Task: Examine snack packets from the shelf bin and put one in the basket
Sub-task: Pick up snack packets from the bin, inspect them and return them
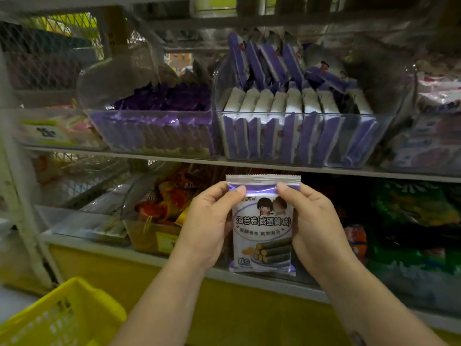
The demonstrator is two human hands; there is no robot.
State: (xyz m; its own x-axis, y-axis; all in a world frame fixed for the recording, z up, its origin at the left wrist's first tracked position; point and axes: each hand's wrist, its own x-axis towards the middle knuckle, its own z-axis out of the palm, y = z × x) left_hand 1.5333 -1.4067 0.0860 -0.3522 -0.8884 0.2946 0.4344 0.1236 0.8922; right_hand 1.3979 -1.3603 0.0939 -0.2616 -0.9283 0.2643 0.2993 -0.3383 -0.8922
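Between both hands, purple-white snack packet upright.

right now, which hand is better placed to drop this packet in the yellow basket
The left hand. It and the right hand both pinch the seaweed roll packet, but the yellow basket sits lower left, on its side; the right would probably have to cross over.
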